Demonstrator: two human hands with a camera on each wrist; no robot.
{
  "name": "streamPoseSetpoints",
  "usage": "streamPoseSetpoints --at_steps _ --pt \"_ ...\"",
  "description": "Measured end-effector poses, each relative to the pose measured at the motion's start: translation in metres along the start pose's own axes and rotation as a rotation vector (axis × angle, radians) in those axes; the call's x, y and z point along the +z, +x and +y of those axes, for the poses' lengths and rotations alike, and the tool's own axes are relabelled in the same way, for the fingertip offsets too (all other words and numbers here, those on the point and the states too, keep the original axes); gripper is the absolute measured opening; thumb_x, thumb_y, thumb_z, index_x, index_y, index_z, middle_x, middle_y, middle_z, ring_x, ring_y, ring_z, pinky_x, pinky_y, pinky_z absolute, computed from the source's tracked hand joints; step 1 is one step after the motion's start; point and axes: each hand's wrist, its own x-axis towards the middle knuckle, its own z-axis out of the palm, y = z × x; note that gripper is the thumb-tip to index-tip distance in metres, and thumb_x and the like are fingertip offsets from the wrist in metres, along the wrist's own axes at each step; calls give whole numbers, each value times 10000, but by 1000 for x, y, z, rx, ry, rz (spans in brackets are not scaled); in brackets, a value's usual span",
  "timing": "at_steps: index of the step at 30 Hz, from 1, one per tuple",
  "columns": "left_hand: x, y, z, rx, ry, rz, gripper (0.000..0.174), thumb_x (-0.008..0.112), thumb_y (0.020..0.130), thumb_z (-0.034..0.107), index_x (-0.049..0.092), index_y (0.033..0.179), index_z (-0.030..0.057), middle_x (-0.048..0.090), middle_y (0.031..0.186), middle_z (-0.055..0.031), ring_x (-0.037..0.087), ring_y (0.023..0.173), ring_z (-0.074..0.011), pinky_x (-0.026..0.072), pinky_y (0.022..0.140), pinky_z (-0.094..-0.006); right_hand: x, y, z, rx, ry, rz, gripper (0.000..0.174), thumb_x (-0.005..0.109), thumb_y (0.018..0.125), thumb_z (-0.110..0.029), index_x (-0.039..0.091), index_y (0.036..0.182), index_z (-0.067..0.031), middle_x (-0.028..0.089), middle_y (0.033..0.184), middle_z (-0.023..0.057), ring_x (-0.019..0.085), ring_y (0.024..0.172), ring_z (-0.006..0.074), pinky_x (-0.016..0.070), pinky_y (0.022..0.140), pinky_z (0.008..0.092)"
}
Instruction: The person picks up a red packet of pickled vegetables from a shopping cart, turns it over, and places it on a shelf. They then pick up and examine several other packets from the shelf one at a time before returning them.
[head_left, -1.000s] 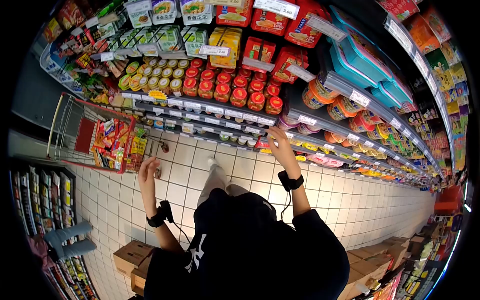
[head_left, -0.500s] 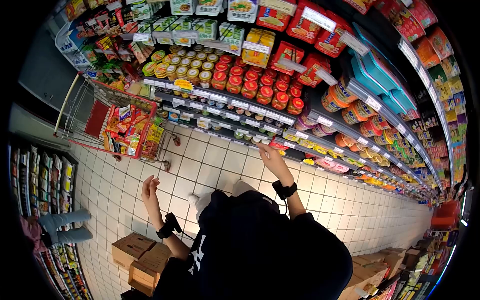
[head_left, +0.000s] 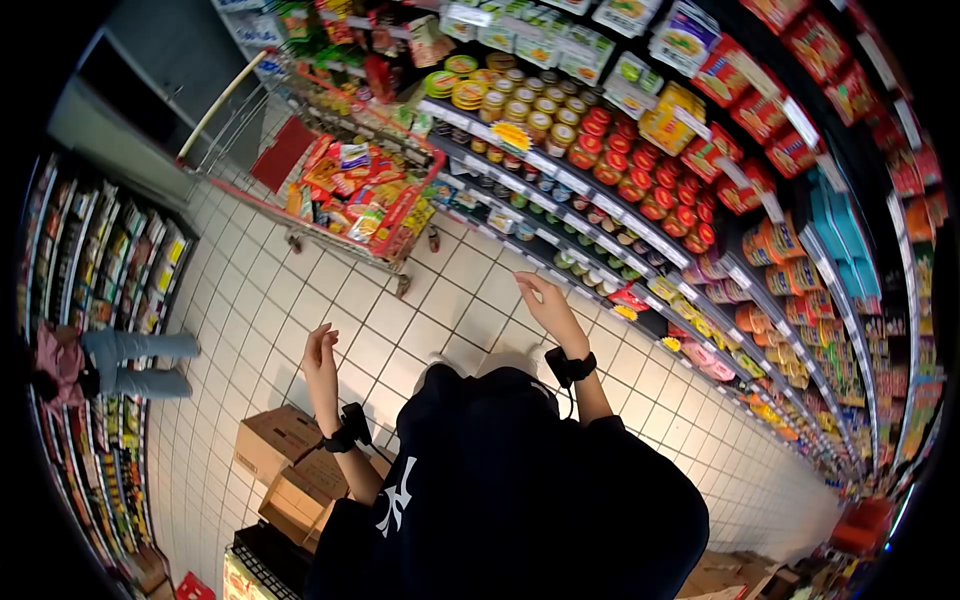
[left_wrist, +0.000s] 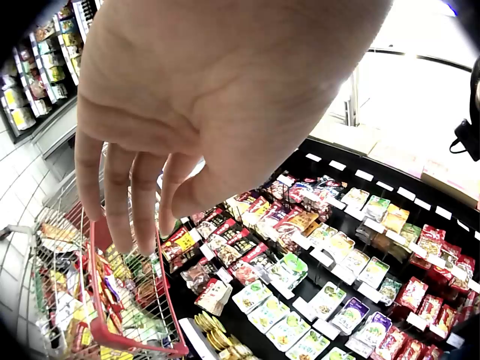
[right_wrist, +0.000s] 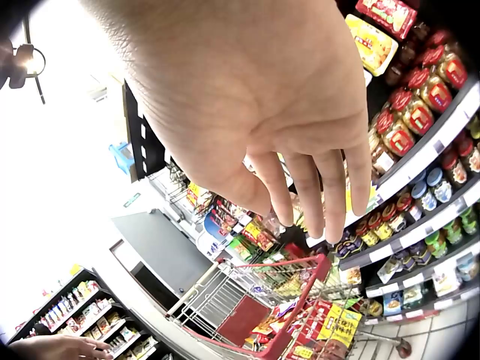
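Note:
My left hand (head_left: 320, 368) hangs in the air above the floor, fingers relaxed and nothing in them. My right hand (head_left: 551, 308), also holding nothing, is raised before the shelf with its fingers loosely extended. Ahead and to the left stands a shopping cart (head_left: 425, 190) with a red rim. Bright snack packets (head_left: 350, 185) fill part of its basket. In the left wrist view, loose fingers (left_wrist: 118, 202) overlap the cart's red rim (left_wrist: 96, 285). The right wrist view shows straight fingers (right_wrist: 330, 187) above the cart (right_wrist: 300, 300).
On the right, a long shelf carries red-lidded jars (head_left: 640, 185), yellow-lidded jars (head_left: 540, 125) and tubs (head_left: 775, 242). Cardboard boxes (head_left: 280, 440) lie on the tiled floor (head_left: 350, 300) at my left. A person in jeans (head_left: 150, 365) stands by the far left shelf (head_left: 120, 250).
The view has turned left, so the cart and jars appear farther right. My right hand has come away from the shelf edge. Both hands stay without anything in them.

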Motion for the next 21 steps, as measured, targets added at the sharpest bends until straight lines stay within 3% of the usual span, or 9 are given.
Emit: streamPoseSetpoints --at_steps 11,21 --pt "-65 32 -57 -111 2 18 255 452 955 133 576 1126 -10 645 978 -122 596 978 -181 456 843 -292 93 59 -38 -6 -35 -140 245 515 910 -142 603 1096 -10 651 1013 181 624 963 315 471 837 338" --pt "-81 144 -50 -153 -39 16 261 474 947 150 577 1109 -27 638 954 -97 585 948 -164 447 858 -279 156 177 -27 -20 -7 -176 248 513 910 -124 587 1113 -2 654 1010 173 634 946 291 477 815 329"
